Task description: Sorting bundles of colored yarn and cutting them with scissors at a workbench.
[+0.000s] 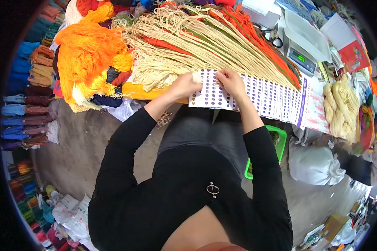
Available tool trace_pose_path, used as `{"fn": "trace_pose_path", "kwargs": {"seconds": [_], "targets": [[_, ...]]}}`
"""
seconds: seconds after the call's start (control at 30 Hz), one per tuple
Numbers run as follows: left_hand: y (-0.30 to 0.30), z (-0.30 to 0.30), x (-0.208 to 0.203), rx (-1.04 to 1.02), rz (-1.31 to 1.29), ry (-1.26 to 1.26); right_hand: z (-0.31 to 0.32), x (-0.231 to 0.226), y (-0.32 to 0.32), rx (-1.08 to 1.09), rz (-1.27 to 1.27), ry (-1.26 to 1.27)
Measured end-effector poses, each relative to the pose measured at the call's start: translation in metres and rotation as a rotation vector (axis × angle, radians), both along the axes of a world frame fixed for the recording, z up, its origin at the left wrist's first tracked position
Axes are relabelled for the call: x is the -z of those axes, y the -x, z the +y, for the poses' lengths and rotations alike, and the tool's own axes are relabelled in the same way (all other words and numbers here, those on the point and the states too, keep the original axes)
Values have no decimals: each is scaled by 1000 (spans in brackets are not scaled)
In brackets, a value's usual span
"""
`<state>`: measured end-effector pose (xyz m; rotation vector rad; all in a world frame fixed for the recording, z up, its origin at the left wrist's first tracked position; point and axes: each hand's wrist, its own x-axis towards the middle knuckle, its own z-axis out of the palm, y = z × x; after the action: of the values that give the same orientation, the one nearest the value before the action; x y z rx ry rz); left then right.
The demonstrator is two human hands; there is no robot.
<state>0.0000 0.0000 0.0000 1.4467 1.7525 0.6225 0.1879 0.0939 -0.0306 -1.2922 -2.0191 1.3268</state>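
Note:
Overlapping white cards (266, 98) with rows of dark round dots lie along the table's front edge. Over the leftmost card, my left hand (185, 87) has its fingers closed on a bit of cream yarn (197, 77). My right hand (233, 84) rests at the upper part of the same card, its thumb and fingertips pinched together. What the right fingertips hold, if anything, is too small to make out. Behind both hands spreads a wide bundle of cream yarn strands (176, 54), mixed with red strands (247, 31) and olive green ones.
Orange yarn (86, 50) is heaped at the left. Scissors (276, 41), a digital scale (302, 58) with a tray and a cream skein (341, 106) lie to the right. Below the table are a green basket (283, 144) and a white sack (312, 165). Coloured yarn stacks line the left.

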Motion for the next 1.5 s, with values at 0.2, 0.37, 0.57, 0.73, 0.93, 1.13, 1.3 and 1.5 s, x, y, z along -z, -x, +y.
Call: {"fn": "trace_pose_path", "kwargs": {"seconds": [0.2,0.37,0.57,0.73,0.93,1.13,1.3,1.5], "targets": [[5,11,-22,-290,-682,7,-3,-1,1,58,-62,-4],[43,17,-33,-203,-1299,92,-10,-10,2,72,-65,-49],[168,21,-51,-314,-1549,-163,-18,-32,2,101,-132,-31],[208,35,-87,-320,-1495,-196,-19,-31,2,106,-130,-83],[162,40,-101,-197,-1639,-382,-20,-29,-1,110,-134,-130],[60,27,-32,-299,-479,-192,-19,-30,1,97,-128,-133],[25,28,4,-63,-96,-223,-20,-29,2,108,-121,-98],[27,34,11,14,-8,-294,-21,-32,2,109,-148,-96]]}}
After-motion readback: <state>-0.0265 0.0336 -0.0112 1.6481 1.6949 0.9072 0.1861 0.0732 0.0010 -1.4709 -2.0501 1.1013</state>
